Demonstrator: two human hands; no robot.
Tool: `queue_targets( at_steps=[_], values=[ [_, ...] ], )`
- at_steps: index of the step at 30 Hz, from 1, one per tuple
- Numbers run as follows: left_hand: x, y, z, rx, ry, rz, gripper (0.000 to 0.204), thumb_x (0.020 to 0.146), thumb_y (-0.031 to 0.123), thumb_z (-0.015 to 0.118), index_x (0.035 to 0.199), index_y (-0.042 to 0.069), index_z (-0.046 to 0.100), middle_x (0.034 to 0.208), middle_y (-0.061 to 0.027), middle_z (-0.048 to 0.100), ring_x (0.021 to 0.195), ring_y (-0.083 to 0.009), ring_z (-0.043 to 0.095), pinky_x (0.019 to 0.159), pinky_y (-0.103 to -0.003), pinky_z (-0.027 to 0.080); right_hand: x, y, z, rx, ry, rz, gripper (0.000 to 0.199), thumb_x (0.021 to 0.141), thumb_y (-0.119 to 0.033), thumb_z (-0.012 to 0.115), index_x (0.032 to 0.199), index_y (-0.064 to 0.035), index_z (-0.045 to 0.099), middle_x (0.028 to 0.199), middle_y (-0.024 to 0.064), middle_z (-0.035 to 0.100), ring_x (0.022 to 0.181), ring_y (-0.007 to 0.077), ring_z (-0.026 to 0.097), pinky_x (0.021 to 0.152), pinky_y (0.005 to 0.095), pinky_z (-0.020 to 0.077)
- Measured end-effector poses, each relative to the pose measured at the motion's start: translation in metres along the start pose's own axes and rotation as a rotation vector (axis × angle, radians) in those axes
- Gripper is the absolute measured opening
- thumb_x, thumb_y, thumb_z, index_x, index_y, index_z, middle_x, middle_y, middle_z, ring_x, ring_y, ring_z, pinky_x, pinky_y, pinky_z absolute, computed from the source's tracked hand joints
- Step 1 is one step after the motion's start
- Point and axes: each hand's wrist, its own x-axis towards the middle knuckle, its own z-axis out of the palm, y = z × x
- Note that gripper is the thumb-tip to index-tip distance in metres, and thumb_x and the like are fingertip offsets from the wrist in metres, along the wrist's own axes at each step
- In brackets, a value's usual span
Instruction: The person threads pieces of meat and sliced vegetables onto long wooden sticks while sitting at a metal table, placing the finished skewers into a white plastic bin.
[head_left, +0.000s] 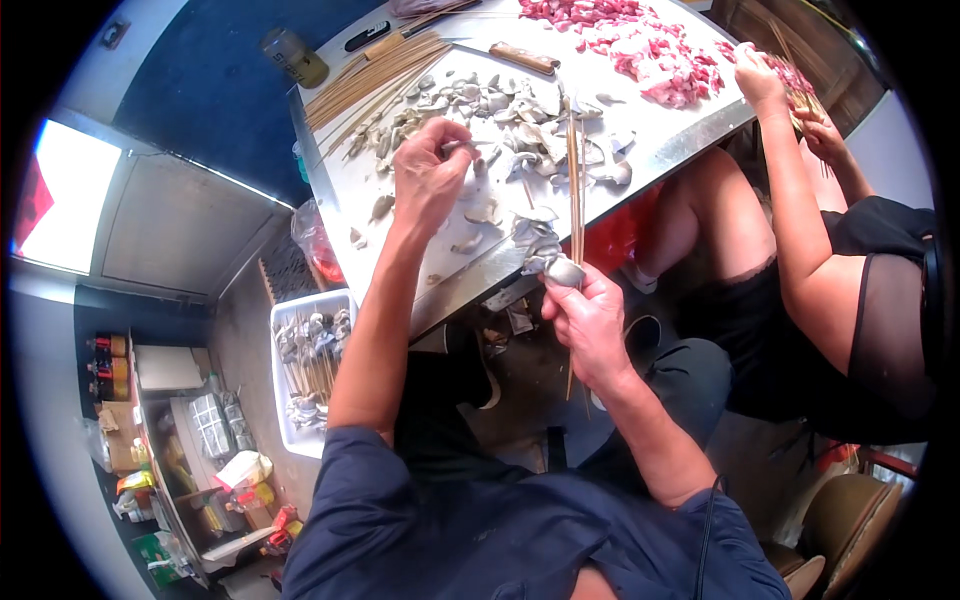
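Observation:
My right hand (592, 322) grips a few thin bamboo skewers (576, 190) near the table's front edge. Grey oyster mushroom pieces (540, 240) are threaded in a stack on one of them, just above my thumb. Over the tabletop, my left hand (430, 170) is closed in a pinch; what its fingertips hold, if anything, is hidden. Loose oyster mushroom pieces (520, 135) lie spread around and beyond it on the white table (440, 215).
Bare skewers (385, 75) lie at the far left by a jar (295, 57). Red-and-white meat pieces (655, 60) are heaped far right, where another person's hands (760, 80) hold meat skewers. A white bin (283, 400) with loaded mushroom skewers stands lower left.

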Motion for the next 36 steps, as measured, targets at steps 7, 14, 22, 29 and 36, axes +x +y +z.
queue_targets(
  at_steps=[7,14,22,29,36],
  values=[
    [-0.03,0.02,0.009,-0.638,-0.18,-0.207,0.011,0.085,-0.001,0.063,0.096,-0.001,0.062,0.087,-0.0096,0.066,0.08,-0.0179,0.068,0.07,-0.029,0.055,-0.001,0.0,0.001,0.014,-0.013,-0.009,0.007,0.093,-0.011,0.058,0.09,-0.0057,0.061,0.062,-0.0028,0.054,0.046,0.0,0.038,0.042,0.0167,0.0259],
    [-0.038,0.026,0.014,-0.992,-0.161,-0.426,0.008,0.088,0.004,0.064,0.094,0.0,0.062,0.092,-0.0127,0.066,0.085,-0.0241,0.066,0.076,-0.036,0.054,-0.001,0.001,-0.001,0.017,-0.029,-0.013,0.007,0.093,-0.01,0.056,0.092,-0.0054,0.061,0.063,-0.0023,0.055,0.044,0.0001,0.037,0.041,0.0161,0.0248],
    [-0.038,0.03,0.016,-1.053,-0.109,-0.491,0.004,0.088,0.003,0.063,0.088,0.001,0.06,0.089,-0.0148,0.066,0.086,-0.0276,0.067,0.076,-0.037,0.054,-0.002,-0.002,0.0,-0.013,-0.011,-0.007,0.008,0.093,-0.011,0.057,0.089,-0.0065,0.062,0.063,-0.0035,0.054,0.047,-0.0002,0.038,0.043,0.0164,0.026],
    [-0.041,0.028,0.018,-0.991,-0.14,-0.42,0.004,0.087,0.004,0.064,0.087,0.002,0.06,0.086,-0.0131,0.066,0.083,-0.0259,0.067,0.074,-0.036,0.053,-0.002,0.001,-0.001,-0.012,-0.018,0.003,0.007,0.093,-0.011,0.058,0.09,-0.0066,0.062,0.063,-0.0034,0.054,0.047,0.0,0.039,0.043,0.0166,0.0266],
    [-0.046,0.028,0.021,-1.006,-0.127,-0.442,0.007,0.084,0.001,0.066,0.082,0.001,0.06,0.083,-0.0123,0.065,0.08,-0.0252,0.068,0.073,-0.036,0.054,-0.003,0.001,0.001,-0.012,-0.001,-0.013,0.006,0.093,-0.01,0.058,0.09,-0.0064,0.062,0.063,-0.0034,0.054,0.048,0.0001,0.039,0.044,0.0168,0.0268]
  ],
)
